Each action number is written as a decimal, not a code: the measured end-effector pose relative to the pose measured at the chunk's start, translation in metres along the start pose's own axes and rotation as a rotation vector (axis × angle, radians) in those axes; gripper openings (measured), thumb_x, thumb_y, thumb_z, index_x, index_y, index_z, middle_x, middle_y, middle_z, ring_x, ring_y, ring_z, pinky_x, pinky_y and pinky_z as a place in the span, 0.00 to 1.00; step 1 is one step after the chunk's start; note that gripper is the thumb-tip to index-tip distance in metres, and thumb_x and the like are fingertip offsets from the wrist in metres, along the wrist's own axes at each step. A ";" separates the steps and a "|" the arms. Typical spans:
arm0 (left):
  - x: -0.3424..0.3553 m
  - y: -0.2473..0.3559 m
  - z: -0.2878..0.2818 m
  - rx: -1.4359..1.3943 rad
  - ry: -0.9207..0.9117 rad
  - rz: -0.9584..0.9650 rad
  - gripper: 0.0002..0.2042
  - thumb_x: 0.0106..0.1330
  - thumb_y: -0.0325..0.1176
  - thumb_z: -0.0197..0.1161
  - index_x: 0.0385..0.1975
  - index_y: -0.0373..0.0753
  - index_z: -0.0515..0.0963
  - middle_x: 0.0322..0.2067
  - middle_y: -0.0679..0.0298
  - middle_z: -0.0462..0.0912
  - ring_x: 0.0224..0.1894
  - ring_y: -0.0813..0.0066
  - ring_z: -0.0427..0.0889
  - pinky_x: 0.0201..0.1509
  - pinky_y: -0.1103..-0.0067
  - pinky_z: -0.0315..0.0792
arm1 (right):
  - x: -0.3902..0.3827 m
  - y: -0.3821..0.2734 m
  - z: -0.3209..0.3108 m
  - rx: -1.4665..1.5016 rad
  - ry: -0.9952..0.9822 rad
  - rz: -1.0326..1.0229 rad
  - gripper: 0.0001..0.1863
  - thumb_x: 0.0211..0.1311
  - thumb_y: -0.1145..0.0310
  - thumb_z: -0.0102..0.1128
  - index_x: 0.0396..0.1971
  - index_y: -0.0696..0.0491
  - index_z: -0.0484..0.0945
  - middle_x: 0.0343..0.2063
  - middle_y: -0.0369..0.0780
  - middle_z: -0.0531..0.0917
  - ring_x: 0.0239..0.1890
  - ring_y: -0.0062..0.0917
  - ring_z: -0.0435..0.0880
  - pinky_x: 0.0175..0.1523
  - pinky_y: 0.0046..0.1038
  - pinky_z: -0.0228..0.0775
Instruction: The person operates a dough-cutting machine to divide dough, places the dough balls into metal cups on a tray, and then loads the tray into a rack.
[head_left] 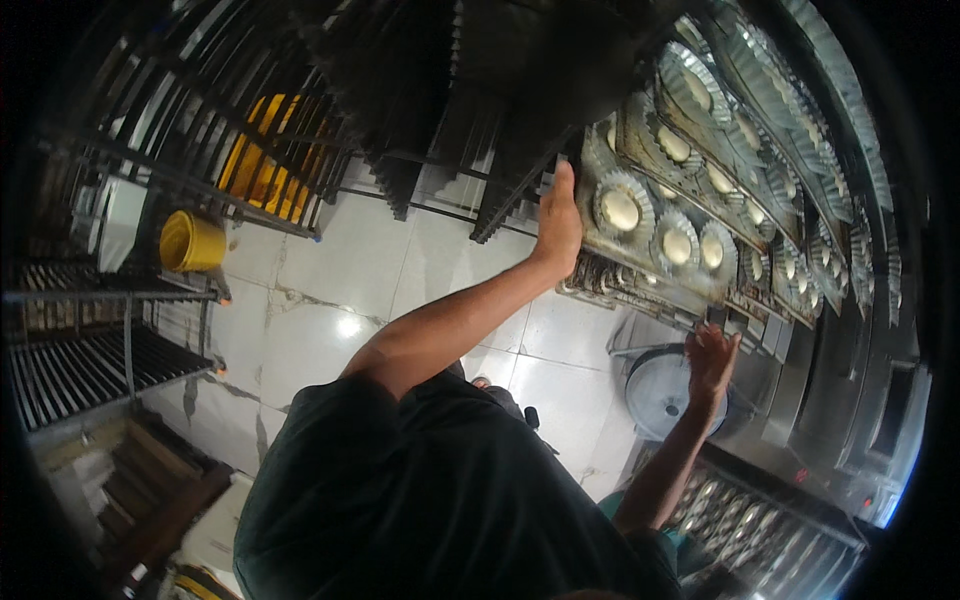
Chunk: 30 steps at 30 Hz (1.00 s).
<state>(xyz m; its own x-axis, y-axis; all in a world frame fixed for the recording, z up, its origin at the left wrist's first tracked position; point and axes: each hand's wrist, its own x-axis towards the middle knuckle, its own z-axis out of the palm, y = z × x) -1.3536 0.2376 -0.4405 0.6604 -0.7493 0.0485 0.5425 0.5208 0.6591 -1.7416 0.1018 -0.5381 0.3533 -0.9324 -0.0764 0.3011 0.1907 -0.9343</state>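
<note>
A person's left hand (560,225) is at the left edge of a tray (632,254) of dough cups (621,209), upper right, grip unclear; right hand (710,362) loosely curled near its front. Apparently tray handling; next calls for level support.

Your left arm (455,320) is bent at the elbow, forearm bare and slanting up and right. Left hand (558,232) sits at the left edge of the tray (640,253), digits pointing up; far side hidden, so can't tell if it grips. Your right forearm (670,465) is bare too, rising steeply from the lower edge of view. Right hand (711,362) is below the tray's near edge, fingers up, loosely bent; contact unclear. Hands well apart, your dark-shirted torso (450,500) between the arms.
</note>
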 end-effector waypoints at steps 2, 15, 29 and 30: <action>0.031 0.012 0.020 0.026 0.073 0.033 0.35 0.79 0.60 0.42 0.63 0.27 0.70 0.61 0.58 0.73 0.61 0.72 0.70 0.69 0.76 0.61 | -0.019 0.024 0.027 0.012 0.183 0.100 0.38 0.70 0.30 0.46 0.58 0.51 0.74 0.47 0.40 0.84 0.43 0.35 0.82 0.51 0.37 0.69; 0.063 -0.021 0.047 0.115 -0.078 0.056 0.36 0.79 0.62 0.33 0.76 0.40 0.52 0.78 0.57 0.51 0.77 0.59 0.54 0.81 0.64 0.44 | -0.204 0.173 0.019 0.052 0.564 0.220 0.35 0.74 0.42 0.51 0.60 0.61 0.73 0.43 0.44 0.86 0.39 0.30 0.85 0.46 0.31 0.76; -0.306 -0.204 -0.167 0.365 -0.258 -0.483 0.43 0.69 0.72 0.23 0.23 0.38 0.77 0.26 0.57 0.83 0.30 0.58 0.81 0.35 0.63 0.75 | -0.862 0.390 -0.099 0.093 1.102 0.350 0.37 0.67 0.35 0.54 0.45 0.61 0.83 0.35 0.44 0.87 0.27 0.28 0.85 0.37 0.33 0.78; -0.224 -0.183 -0.149 0.794 -0.497 -0.423 0.44 0.69 0.71 0.20 0.23 0.39 0.77 0.24 0.57 0.82 0.29 0.60 0.79 0.33 0.64 0.73 | -0.779 0.420 0.002 0.247 1.172 0.300 0.36 0.67 0.36 0.55 0.46 0.60 0.83 0.35 0.43 0.87 0.27 0.28 0.85 0.37 0.33 0.78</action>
<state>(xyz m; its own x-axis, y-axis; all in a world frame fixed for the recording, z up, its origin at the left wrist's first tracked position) -1.5232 0.3710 -0.6836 0.1075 -0.9873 -0.1173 0.0618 -0.1112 0.9919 -1.8884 0.9087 -0.8707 -0.5313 -0.5297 -0.6612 0.5495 0.3785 -0.7448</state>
